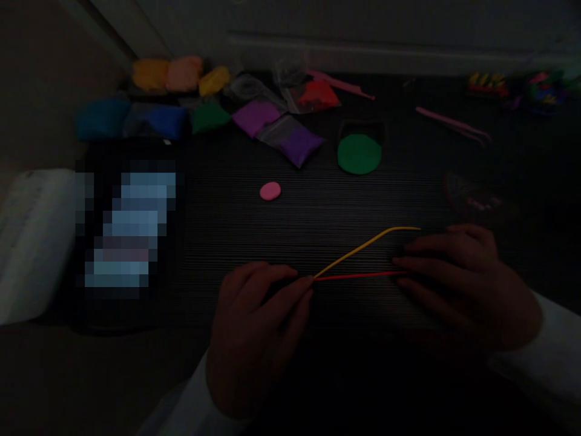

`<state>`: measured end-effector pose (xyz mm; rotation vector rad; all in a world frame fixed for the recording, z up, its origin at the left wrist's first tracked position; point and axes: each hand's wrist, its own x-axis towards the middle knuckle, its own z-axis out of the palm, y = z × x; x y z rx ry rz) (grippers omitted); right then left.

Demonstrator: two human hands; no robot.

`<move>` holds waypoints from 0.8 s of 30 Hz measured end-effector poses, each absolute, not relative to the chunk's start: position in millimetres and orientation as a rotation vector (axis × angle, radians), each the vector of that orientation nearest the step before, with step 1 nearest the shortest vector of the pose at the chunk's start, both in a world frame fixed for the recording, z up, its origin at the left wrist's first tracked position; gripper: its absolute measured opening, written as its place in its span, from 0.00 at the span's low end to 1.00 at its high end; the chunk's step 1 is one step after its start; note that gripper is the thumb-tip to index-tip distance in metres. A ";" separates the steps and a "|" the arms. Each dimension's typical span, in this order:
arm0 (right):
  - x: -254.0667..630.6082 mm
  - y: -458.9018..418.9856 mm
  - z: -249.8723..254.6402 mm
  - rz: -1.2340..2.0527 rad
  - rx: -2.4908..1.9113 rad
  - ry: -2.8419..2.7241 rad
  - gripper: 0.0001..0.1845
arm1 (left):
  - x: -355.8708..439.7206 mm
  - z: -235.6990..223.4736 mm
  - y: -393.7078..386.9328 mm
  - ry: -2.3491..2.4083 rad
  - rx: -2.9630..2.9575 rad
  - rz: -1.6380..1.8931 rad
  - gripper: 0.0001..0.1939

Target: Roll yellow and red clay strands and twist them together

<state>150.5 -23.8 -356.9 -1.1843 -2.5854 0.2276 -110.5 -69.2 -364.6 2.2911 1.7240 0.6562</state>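
My left hand (258,327) pinches the near ends of two thin clay strands together between thumb and forefinger. The yellow clay strand (356,249) slants up to the right, bends and finishes with its far tip free above my right fingers. Below it the red clay strand (354,276) runs almost level across to my right hand (467,284), whose thumb and finger close on its other end. A pink clay oval (270,191) lies on the dark table beyond my left hand. Farther back sits a flat green clay disc (359,154) at a dark-rimmed shape. The whole picture is dim.
Bags of coloured clay, among them a purple bag (299,144) and a blue bag (166,122), line the back. Pink tweezers (454,124) lie at the back right, near a clear fan-shaped piece (481,200). A phone with a blurred screen (131,230) lies left, beside a white roll (39,242).
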 end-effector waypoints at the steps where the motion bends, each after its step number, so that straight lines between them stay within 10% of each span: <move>1: 148.8 -24.2 -356.7 0.232 -1.193 -2.580 0.10 | -110.5 -364.5 -69.1 1.722 2.294 0.659 0.12; 24: 133.3 -14.4 -319.6 0.109 -1.058 -2.635 0.09 | -111.8 -367.2 -70.4 1.710 2.307 0.693 0.13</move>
